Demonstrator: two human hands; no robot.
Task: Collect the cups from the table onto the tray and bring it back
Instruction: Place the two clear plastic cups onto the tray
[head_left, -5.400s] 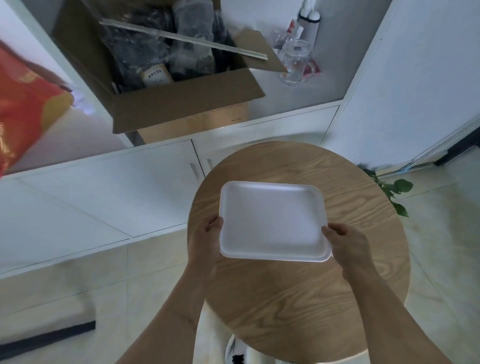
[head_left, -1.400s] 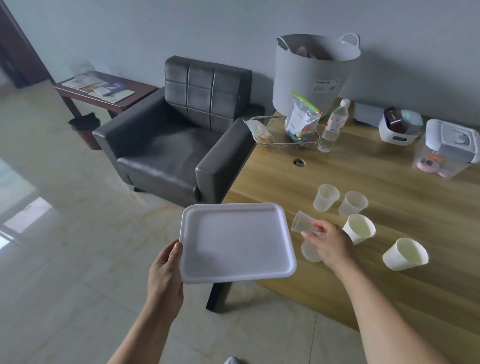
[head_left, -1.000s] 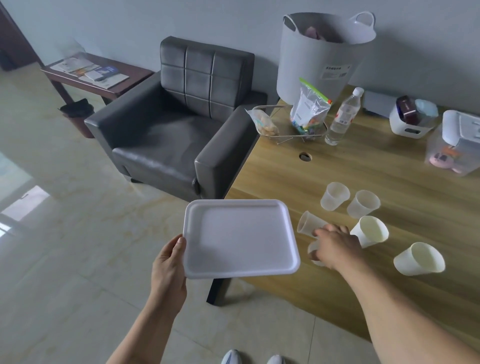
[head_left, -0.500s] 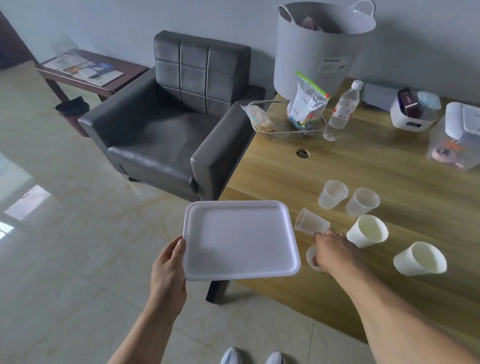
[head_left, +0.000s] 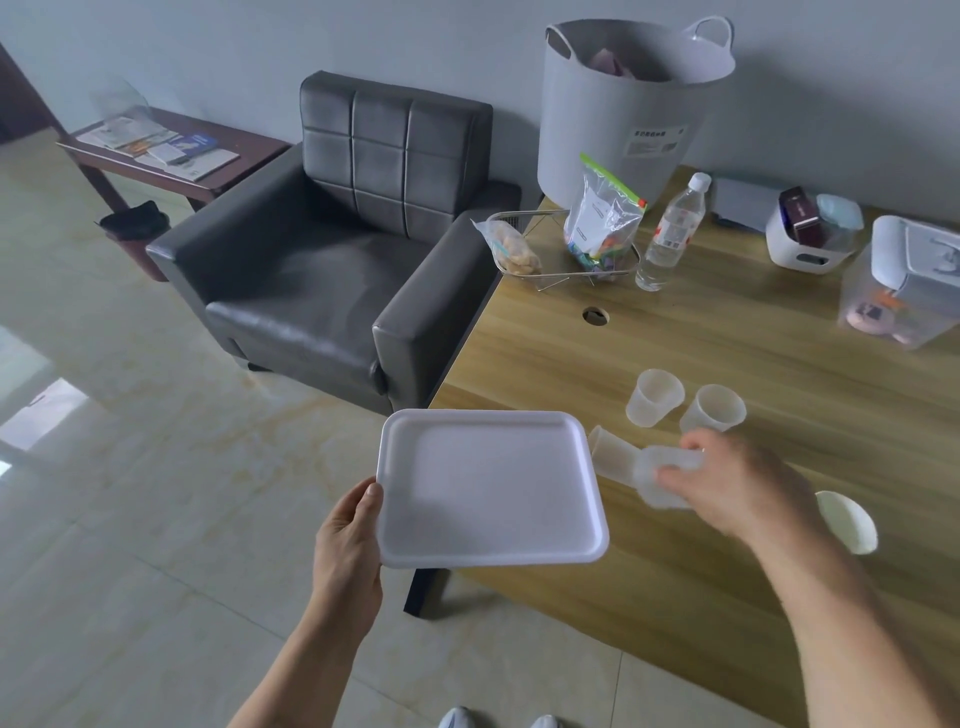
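grey tub (head_left: 618, 104), label unreadable

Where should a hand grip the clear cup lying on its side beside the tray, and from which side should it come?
Grip the tipped cup across its side wall, coming from above. It lies flat on the table with its mouth toward the tray, so the rounded wall faces up. The right hand already holds another clear cup.
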